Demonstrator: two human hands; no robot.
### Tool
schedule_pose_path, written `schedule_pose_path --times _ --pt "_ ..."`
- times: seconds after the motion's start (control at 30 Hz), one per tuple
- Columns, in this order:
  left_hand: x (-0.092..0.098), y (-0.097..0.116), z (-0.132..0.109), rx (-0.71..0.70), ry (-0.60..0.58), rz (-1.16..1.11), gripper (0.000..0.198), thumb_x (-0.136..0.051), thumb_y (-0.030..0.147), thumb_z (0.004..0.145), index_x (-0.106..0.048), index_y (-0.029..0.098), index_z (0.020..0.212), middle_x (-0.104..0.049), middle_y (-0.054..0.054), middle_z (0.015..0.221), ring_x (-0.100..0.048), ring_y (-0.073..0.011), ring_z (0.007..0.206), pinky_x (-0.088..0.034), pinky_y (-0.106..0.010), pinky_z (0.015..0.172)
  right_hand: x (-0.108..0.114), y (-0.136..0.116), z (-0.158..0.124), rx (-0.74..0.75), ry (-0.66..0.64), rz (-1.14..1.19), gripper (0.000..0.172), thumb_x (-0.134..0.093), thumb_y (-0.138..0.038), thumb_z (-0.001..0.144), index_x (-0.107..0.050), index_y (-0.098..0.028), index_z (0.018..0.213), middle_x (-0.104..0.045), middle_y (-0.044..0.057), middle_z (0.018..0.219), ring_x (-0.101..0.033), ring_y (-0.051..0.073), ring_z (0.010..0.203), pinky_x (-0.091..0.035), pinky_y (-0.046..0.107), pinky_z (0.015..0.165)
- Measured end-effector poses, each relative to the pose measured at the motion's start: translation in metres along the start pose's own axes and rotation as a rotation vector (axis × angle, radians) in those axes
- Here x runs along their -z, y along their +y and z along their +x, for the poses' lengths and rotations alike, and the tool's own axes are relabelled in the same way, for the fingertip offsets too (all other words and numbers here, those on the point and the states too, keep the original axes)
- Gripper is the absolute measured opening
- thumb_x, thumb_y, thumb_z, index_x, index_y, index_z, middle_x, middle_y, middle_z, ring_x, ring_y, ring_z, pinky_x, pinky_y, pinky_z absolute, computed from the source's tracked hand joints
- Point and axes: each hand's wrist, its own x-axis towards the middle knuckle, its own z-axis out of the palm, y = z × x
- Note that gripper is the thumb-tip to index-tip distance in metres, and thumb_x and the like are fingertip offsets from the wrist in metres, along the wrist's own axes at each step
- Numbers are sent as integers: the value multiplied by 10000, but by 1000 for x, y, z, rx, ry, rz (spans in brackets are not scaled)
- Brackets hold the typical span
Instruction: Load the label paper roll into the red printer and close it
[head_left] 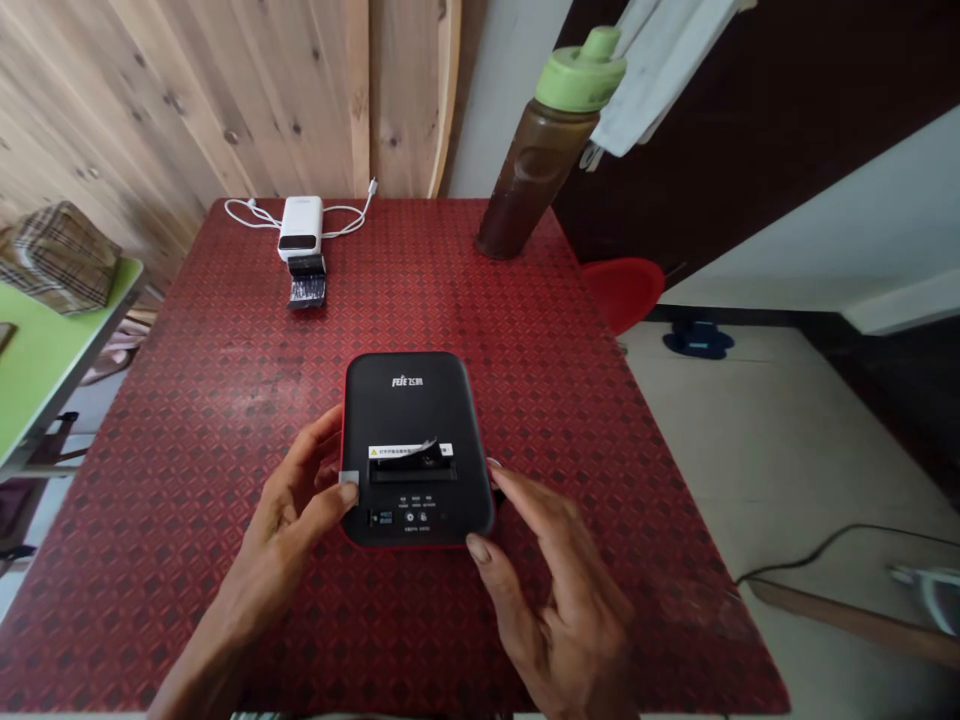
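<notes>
On a red table [187, 480], a black label printer [411, 420] is set flat near the front edge. A small gray square [347, 478] is pinched by the thumb and a finger of the left hand [296, 500], so that hand is closed on it, right by the printer's left side. The right hand [555, 590] is held open, with its fingertips [493, 475] just beside the printer's right side. A curled strip [427, 450] is seen over the printer's slot. Farther back, a white power bank [300, 225] is left lying, with a black strip [307, 282] just in front of it.
</notes>
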Motion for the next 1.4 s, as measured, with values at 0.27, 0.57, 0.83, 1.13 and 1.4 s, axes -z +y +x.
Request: schedule_pose_path --times 0.27,0.57,0.83,1.13,1.4 --pt "-6 3 4 3 27 -39 565 -762 389 968 -651 390 1522 -584 -15 1673 -523 -351 1537 -488 -446 1178 -11 1 -13 -51 -4 -51 423 -653 -288 1086 -597 -121 1471 -781 185 1279 -776 272 1198 -678 413 1000" --pt "-7 2 0 50 59 -104 588 -768 356 960 -642 383 1534 -612 -17 1646 -553 -334 1512 -494 -445 1187 -13 3 -13 -97 25 -36 428 -691 -341 1071 -620 -124 1434 -798 172 1252 -802 257 1124 -692 372 947" --pt "-15 3 5 -15 91 -96 594 -738 292 906 -671 303 1497 -697 -71 1538 -591 -338 1470 -465 -485 1209 -15 5 -8 -18 74 -82 432 -716 -356 1051 -635 -137 1415 -814 158 1194 -811 278 1054 -680 422 932" --pt "-9 -3 4 -49 70 -56 577 -723 381 948 -651 269 1510 -680 -108 1556 -564 -364 1506 -443 -529 1237 5 9 16 39 46 -54 334 -695 -288 1063 -664 -182 1378 -802 125 1224 -780 259 1123 -671 440 976" --pt "-7 -1 4 -105 56 -39 565 -763 483 951 -687 300 1480 -703 -117 1534 -567 -393 1509 -448 -559 1236 -21 -7 93 304 -330 -154 297 -577 36 1020 -748 -149 1178 -828 117 1191 -781 249 1102 -661 435 987"
